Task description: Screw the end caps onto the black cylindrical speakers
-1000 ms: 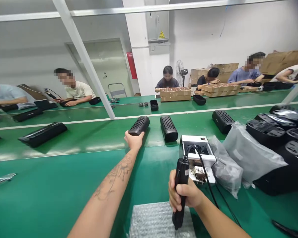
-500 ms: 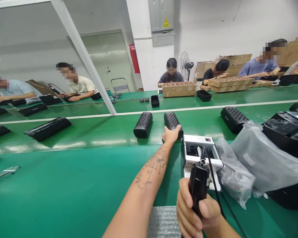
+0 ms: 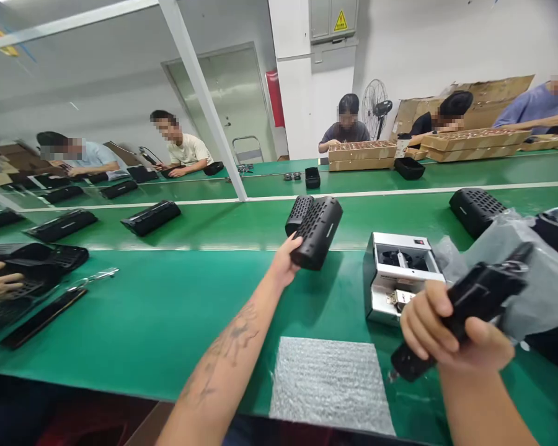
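My left hand grips a black perforated speaker housing by its near left side. The housing is tilted and held above the green bench, its shadow falling below it. Just behind it stands a second perforated housing, partly covered. In my right hand is a black electric screwdriver, fingers wrapped round its body and its bit pointing down to the left. A grey foam sheet lies on the bench between my arms. Beyond the screwdriver is a silver-and-black screw feeder.
Plastic bags and another housing are at the right. At far left, another person's hand rests by black parts and a dark strip. Black housings line the belt; people work behind it near cardboard trays.
My left hand has lifted the housing off the belt and brought it nearer. My right hand has moved right, turning the screwdriver bit-down. The view has shifted left, uncovering the foam sheet.
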Tool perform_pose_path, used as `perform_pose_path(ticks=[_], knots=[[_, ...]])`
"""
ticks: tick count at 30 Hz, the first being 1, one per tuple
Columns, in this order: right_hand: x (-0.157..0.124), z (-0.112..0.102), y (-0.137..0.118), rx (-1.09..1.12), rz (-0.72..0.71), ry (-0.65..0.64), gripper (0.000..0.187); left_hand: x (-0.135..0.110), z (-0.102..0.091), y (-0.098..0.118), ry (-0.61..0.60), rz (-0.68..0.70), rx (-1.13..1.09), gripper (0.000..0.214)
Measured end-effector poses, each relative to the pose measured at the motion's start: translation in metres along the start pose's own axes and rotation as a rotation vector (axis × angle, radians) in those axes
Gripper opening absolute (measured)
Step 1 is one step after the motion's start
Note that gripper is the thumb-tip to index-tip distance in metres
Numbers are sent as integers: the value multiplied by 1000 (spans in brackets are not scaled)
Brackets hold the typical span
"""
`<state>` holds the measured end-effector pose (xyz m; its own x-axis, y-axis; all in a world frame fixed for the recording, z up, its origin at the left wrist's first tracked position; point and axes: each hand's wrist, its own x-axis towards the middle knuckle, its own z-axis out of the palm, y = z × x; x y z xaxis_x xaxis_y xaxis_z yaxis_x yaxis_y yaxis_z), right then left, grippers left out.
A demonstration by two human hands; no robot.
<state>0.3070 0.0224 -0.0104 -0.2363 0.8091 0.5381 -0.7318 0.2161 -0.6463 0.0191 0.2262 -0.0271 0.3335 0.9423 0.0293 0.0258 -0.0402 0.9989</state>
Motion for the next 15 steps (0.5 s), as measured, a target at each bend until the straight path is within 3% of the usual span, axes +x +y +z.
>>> perform_pose_path(ticks=[4, 7, 11, 15], knots=[[0, 7, -34, -591, -258, 482, 16, -113, -71, -3, -1, -59, -210, 64], [8, 10, -37, -808, -431, 711, 26, -176, -102, -16, -174, -214, -475, 76], [20, 4, -26, -905, -486, 721, 39, -221, -104, -30, -326, -339, -493, 91], [21, 3, -19, -1010, -412, 679, 39, -224, -78, -27, -370, -408, -352, 99]])
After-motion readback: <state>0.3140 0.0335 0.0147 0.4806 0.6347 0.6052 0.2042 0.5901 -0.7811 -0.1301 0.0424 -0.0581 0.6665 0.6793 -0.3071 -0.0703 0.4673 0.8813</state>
